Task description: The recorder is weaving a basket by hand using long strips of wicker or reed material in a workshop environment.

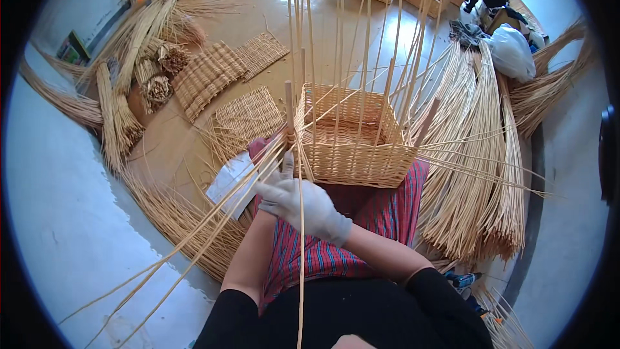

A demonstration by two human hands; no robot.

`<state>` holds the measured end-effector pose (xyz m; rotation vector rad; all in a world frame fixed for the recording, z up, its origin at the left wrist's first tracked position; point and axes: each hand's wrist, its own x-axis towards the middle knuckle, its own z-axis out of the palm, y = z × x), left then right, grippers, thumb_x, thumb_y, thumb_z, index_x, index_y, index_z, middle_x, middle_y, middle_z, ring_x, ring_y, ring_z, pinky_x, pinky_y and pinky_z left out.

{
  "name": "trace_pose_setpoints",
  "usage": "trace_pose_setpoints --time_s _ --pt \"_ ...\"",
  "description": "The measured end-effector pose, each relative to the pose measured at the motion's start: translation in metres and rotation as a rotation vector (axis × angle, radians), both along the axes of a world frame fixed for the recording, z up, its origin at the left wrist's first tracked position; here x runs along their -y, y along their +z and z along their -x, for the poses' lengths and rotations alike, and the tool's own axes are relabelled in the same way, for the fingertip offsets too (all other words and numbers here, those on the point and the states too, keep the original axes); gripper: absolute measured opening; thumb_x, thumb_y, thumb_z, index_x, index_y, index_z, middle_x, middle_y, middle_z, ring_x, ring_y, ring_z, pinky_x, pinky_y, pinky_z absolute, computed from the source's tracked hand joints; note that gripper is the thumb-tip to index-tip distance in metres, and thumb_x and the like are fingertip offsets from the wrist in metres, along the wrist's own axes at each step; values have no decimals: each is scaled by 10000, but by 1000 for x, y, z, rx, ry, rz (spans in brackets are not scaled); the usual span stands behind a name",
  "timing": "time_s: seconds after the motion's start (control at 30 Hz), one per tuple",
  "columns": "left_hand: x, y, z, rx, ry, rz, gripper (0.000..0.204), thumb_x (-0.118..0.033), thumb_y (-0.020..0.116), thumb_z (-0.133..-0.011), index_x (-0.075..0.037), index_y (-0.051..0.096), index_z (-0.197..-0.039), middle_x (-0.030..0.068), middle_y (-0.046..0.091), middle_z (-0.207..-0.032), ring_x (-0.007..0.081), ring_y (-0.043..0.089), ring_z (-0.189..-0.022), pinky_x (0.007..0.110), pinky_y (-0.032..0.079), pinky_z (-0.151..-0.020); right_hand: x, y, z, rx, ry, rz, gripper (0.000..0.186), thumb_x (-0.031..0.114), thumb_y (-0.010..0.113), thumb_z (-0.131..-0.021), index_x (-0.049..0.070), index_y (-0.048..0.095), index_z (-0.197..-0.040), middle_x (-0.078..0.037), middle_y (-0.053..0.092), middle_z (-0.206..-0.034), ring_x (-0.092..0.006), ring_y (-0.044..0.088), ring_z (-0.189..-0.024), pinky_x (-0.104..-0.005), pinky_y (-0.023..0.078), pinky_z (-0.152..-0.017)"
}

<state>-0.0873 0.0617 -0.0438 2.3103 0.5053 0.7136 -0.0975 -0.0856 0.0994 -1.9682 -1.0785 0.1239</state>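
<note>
Seemingly, from the head view, the gloved right hand [302,201] clenches 1 willow rod [301,265] at the half-woven basket [352,148] at 12 o'clock on the lap, the left hand hidden, grip untellable; over-bending could snap it.

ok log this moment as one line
right hand: white glove, gripping pale wicker strands | left hand: mostly hidden behind right | half-woven square wicker basket: on lap, upright stakes | flat woven wicker mats: on floor

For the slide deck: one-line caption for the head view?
Gloved right hand grips willow rods at the corner of a half-woven basket on the person's lap, amid willow bundles.
</note>
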Motion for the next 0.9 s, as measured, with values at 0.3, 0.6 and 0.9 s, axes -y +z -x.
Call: trace_pose_setpoints --time_s 0.3,0.6,0.9 --pt "8 20 28 210 -271 251 190 -85 653 -1029 -55 707 -1209 139 759 -1080 271 761 -913 347 598 -800 82 -76 -45 -153 -288 -683 196 212 597 -1061 76 714 -1140 -118 779 -1029 -225 752 -867 -349 585 -687" --pt "26 26 -52 -202 -337 -97 598 -289 566 -1073 -204 362 -1628 214 729 -966 411 725 -755 518 549 -610 93 -95 -107 -659 -573 -489 300 298 493 -1151 81 668 -1262 -118 774 -1094 -192 772 -871 -286 589 -672" --pt "41 44 -67 -341 -245 134 373 -463 505 -1082 -232 587 -1362 172 765 -1025 423 744 -928 558 564 -762 18 -21 -171 241 -547 -323 557 61 659 -1008 124 471 -1528 -203 552 -1526 -329 744 -1046 -419 597 -849"
